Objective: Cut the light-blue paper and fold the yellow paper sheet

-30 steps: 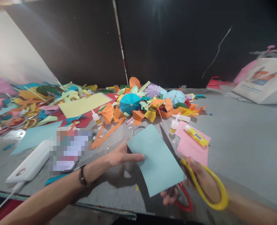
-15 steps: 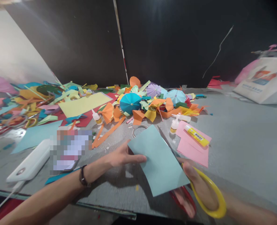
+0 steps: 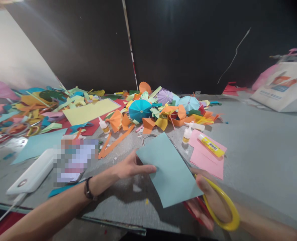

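Tabletop (image 3: 261, 157) grey, wall (image 3: 188, 43) black, hands (image 3: 132, 168) over teal paper (image 3: 168, 170)

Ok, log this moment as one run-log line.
left hand: holds teal paper | right hand: grips yellow-red scissors, blade at paper's edge | nearby: pink paper, glue stick

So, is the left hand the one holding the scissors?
No, the left hand holds the teal paper sheet, while the right hand grips the yellow-and-red-handled scissors.
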`<state>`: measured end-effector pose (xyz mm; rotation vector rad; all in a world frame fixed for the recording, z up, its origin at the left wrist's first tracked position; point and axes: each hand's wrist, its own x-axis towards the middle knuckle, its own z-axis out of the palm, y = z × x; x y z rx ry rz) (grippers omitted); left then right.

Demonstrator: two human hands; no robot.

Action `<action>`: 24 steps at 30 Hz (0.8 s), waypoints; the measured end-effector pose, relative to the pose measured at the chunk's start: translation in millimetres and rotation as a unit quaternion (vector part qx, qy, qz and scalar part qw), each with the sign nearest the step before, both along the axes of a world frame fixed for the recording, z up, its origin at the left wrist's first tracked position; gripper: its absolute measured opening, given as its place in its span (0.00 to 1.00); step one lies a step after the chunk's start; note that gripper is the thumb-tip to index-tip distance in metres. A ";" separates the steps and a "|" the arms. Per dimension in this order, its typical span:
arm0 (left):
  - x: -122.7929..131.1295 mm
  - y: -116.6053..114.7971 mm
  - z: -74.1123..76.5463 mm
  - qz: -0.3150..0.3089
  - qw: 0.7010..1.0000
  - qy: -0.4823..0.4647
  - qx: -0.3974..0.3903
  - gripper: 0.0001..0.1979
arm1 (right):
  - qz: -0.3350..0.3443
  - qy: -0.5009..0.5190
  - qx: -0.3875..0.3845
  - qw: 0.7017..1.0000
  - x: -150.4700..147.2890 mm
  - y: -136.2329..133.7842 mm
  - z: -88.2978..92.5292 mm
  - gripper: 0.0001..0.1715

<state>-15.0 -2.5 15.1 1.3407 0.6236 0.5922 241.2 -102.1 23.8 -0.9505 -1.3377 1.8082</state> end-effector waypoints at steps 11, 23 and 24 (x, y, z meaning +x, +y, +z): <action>1.6 -5.7 4.1 -0.056 0.997 0.052 -0.002 0.19 | -0.001 0.061 -0.124 0.990 4.3 -6.6 -4.0 0.54; 5.3 -9.5 5.6 -0.050 0.998 0.032 -0.009 0.16 | -0.021 -0.042 0.020 0.999 4.0 -4.4 -9.5 0.43; 4.9 -8.9 5.2 -0.055 0.998 0.036 -0.006 0.16 | -0.030 -0.042 0.020 0.998 3.8 -4.1 -9.7 0.43</action>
